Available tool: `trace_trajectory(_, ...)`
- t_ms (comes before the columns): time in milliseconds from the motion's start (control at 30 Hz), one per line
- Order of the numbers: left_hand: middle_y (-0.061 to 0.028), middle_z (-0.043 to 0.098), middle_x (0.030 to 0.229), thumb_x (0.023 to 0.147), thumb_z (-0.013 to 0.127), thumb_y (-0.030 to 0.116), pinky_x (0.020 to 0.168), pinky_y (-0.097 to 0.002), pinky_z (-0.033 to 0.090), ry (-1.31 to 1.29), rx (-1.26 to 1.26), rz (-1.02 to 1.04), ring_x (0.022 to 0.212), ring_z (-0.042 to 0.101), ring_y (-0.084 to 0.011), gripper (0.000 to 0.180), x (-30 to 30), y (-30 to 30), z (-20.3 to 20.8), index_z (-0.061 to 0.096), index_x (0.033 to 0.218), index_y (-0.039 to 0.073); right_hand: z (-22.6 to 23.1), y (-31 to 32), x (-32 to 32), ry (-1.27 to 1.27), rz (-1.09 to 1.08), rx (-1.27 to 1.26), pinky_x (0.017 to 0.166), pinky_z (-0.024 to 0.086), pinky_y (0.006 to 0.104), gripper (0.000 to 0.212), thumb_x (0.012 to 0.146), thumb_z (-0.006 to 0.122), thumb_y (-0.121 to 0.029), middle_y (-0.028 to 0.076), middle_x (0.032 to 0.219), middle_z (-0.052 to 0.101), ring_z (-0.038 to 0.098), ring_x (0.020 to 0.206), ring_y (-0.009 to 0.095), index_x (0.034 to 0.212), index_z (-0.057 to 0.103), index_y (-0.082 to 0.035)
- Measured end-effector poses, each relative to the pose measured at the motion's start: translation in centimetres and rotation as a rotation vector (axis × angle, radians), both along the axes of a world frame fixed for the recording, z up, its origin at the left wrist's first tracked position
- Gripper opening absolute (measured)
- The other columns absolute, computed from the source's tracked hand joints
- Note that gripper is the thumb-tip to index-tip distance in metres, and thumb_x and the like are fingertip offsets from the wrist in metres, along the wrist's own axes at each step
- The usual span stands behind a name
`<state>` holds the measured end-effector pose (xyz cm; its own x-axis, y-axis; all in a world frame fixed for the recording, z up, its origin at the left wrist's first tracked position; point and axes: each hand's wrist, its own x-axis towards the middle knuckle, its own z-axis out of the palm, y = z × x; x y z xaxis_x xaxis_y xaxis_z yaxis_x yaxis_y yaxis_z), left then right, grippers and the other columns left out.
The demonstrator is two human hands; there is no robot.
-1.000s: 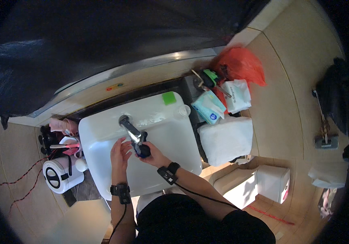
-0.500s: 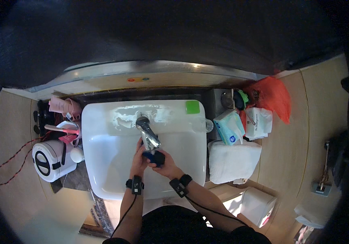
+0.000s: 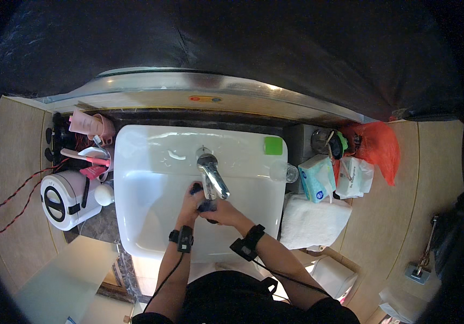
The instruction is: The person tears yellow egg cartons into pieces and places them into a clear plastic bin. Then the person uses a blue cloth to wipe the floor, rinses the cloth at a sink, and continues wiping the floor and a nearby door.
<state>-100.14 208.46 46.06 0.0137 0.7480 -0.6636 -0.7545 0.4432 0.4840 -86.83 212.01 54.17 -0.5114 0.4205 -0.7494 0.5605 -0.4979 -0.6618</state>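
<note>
Both of my hands are close together over the white sink basin (image 3: pixel 159 245), just below the chrome faucet (image 3: pixel 214 181). Between them is a bunched dark blue item (image 3: pixel 208 206) that looks like soft cloth; its exact kind cannot be made out. My left hand (image 3: pixel 190 205) is closed on it, with a dark bit showing at its fingertips. My right hand (image 3: pixel 229 212) grips the same item from the other side. The faucet spout partly hides the fingers. Each wrist wears a black strap with a small cabled box.
A green square (image 3: pixel 273 145) and a clear cup (image 3: pixel 290 173) sit at the sink's right edge. Farther right are a tissue pack (image 3: pixel 317 178), a white towel (image 3: pixel 314 221) and a red bag (image 3: pixel 379 146). Left stand a pink cup (image 3: pixel 103 128) and a white appliance (image 3: pixel 63 200).
The view has shifted, moving the sink rightward in it. The dark blue item shows less between my hands, and a piece now shows by my left fingertips. Less water lies behind the faucet.
</note>
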Motion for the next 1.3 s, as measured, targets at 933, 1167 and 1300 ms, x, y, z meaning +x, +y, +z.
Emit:
trace_trajectory(933, -0.0160, 0.044, 0.129, 0.083, 0.069, 0.030, 0.089, -0.0306, 0.042, 0.470, -0.071, -0.059, 0.112, 0.047, -0.0205, 0.079, 2.2, 4.1, 11.4, 0.025, 0.140, 0.000, 0.6, -3.3, 1.0, 0.166, -0.725, -0.480, 0.050, 0.047, 0.0283, 0.038, 0.079, 0.063, -0.039, 0.005, 0.078, 0.062, 0.063, 0.065, 0.017, 0.100, 0.057, -0.007)
trace_trajectory(1167, -0.0156, 0.042, 0.134, 0.082, 0.068, 0.042, 0.101, -0.0335, 0.031, 0.446, -0.018, -0.063, 0.124, 0.038, -0.0266, 0.074, -0.7, 1.0, 11.3, 0.033, 0.139, 0.012, 3.1, -6.2, 2.3, 0.312, -0.825, -0.603, 0.054, 0.047, 0.0311, 0.035, 0.083, 0.062, -0.036, 0.008, 0.082, 0.062, 0.063, 0.069, 0.021, 0.102, 0.055, -0.007)
trace_trajectory(1300, -0.0101, 0.040, 0.139, 0.086, 0.062, 0.031, 0.104, -0.0395, 0.025, 0.277, 0.106, -0.041, 0.130, 0.033, -0.0230, 0.055, -4.1, -3.0, 10.6, 0.042, 0.135, 0.016, 5.7, -7.0, 1.6, 0.320, -0.827, -0.622, 0.055, 0.048, 0.0310, 0.038, 0.083, 0.061, -0.036, 0.010, 0.084, 0.062, 0.064, 0.072, 0.023, 0.106, 0.052, -0.007)
